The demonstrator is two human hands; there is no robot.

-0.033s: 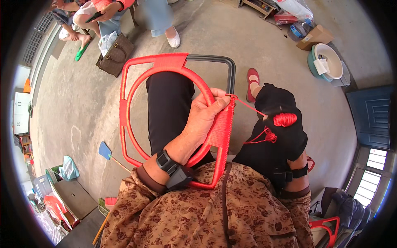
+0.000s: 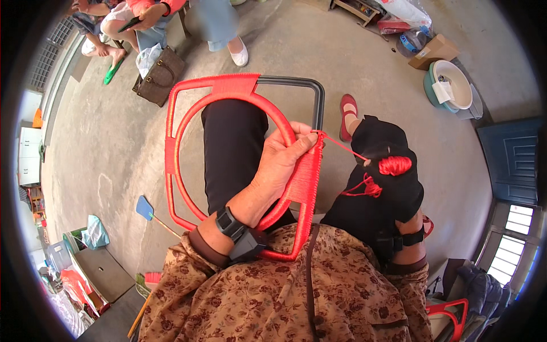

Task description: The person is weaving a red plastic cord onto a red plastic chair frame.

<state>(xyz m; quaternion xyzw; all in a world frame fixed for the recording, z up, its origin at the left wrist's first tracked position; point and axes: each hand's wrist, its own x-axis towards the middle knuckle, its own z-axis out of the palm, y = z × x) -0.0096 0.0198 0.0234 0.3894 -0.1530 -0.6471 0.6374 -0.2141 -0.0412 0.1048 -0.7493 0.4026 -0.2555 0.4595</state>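
Note:
A rounded square frame [image 2: 169, 154] with an inner ring [image 2: 183, 122] rests over my lap, mostly wrapped in red cord. Bare black double rods [image 2: 318, 97] show at its upper right corner. My left hand [image 2: 280, 162] is closed around the wrapped right side and the ring, its thumb pressing by the last turns. From there a taut red strand [image 2: 345, 149] runs to my right hand [image 2: 401, 196], which seems covered by a dark glove, with a fingertip showing at the strand. A bundle of red cord [image 2: 395, 166] sits in that hand; a loose tangle [image 2: 371, 187] hangs below.
Seated people are at the upper left, near a brown handbag [image 2: 159, 75]. Basins [image 2: 453, 85] and a cardboard box [image 2: 434, 52] stand at the upper right. A blue fly swatter [image 2: 145, 208] lies left of me. Another red frame [image 2: 456, 310] is at lower right.
My right hand and its cord bundle have shifted very slightly right. The left hand and the frame stay in place.

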